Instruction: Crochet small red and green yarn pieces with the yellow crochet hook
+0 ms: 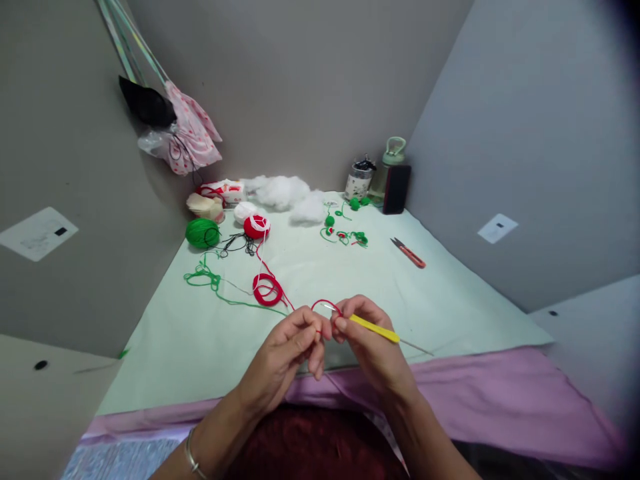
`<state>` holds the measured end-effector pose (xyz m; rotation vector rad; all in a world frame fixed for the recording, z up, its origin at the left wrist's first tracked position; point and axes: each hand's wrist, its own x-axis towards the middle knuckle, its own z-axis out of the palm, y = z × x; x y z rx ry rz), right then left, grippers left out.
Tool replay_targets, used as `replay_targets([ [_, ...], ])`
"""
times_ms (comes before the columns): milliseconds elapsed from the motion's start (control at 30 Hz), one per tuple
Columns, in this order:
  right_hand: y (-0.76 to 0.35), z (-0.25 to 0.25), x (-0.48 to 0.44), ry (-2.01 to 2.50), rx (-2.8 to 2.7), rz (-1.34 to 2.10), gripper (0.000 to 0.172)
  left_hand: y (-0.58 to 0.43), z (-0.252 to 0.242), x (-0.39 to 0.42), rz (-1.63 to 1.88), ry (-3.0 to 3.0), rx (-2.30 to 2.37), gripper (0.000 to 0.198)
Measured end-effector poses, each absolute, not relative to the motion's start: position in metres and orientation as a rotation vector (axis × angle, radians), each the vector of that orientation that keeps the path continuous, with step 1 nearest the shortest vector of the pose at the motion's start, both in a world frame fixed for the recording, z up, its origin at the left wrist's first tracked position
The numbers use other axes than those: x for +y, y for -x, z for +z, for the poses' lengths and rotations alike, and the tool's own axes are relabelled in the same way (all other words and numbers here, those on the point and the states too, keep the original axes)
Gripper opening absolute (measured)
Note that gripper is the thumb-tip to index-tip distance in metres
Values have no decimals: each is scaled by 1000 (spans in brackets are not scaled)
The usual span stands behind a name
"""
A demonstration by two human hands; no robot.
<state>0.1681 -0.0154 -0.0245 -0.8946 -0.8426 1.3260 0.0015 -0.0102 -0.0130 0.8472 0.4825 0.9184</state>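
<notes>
My right hand is closed round a crochet hook with a yellow handle, its metal tip pointing left into a small loop of red yarn. My left hand pinches that red strand just left of the hook. The strand runs back over the pale green table cover to a loose red coil and on to a red and white yarn ball.
A green yarn ball and loose green strands lie at the left. Small green and red crochet pieces, white stuffing, red-handled snips, a jar and a bottle sit further back. Grey walls close in on both sides.
</notes>
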Motion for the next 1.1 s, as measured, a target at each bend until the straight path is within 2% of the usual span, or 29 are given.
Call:
replay_targets([
  [333,-173,-19,-34,1120,-1393,1127,17,4,-9,-8,872,-1086,518,29],
  [600,-170,-28,-27,1176,-1611,703,11,9,-10,-5,792,-1351,636,35],
  [767,-173,-27,-28,1172,-1582,935,10,18,-12,-4,656,-1343,628,41],
  [933,-186,-28,-20,1189,-1324,1157,22,38,-6,12,663,-1253,657,34],
  [1033,-200,-29,-12,1176,-1165,1117,28,76,2,40,676,-1508,886,26],
  [1100,-207,-30,-8,1172,-1093,1096,31,107,4,64,713,-1823,1203,27],
])
